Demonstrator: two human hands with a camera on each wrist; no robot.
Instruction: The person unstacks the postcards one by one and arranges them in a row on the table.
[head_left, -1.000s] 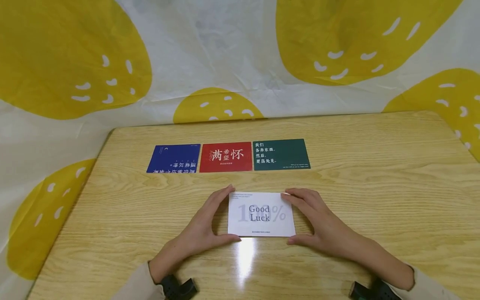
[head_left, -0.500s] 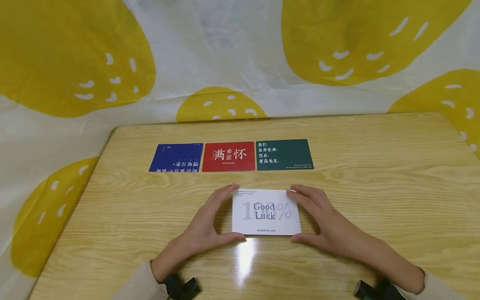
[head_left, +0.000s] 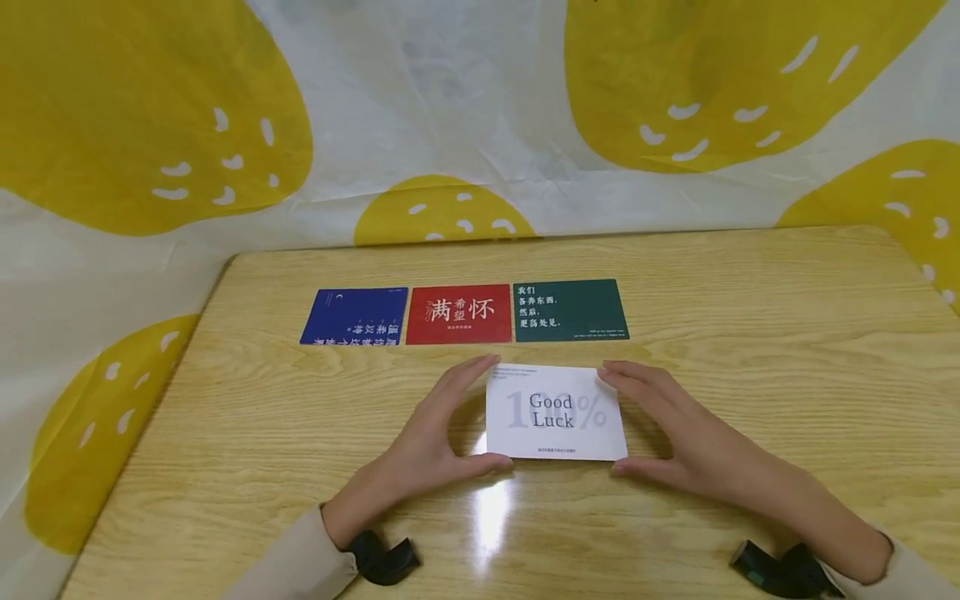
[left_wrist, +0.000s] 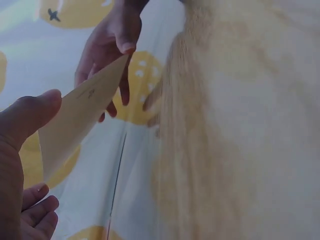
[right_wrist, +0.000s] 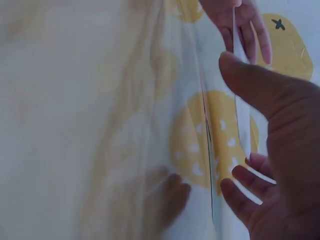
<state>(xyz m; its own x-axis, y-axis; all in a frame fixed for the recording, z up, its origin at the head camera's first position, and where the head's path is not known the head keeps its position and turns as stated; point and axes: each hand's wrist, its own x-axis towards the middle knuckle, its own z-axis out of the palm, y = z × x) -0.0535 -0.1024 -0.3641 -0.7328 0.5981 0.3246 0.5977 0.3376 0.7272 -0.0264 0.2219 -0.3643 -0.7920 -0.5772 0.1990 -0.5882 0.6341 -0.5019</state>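
A white postcard printed "Good Luck" over a pale "100%" is held by its corners between both hands. My left hand pinches its left end, thumb at the near edge and fingertips at the far edge. The same kind of pinch from my right hand takes the right end. In the left wrist view the card is up off the table and tilted, with its pale underside showing. The right wrist view catches the card nearly edge-on, beyond the right thumb.
Beyond the hands, blue, red and dark green postcards lie side by side in a row on the wood-grain table. A white cloth with yellow shapes hangs behind the table's far edge.
Both hands have carried the white postcard to the right and a little upward in the head view, keeping their pinch on it. The three coloured cards stay in their row.
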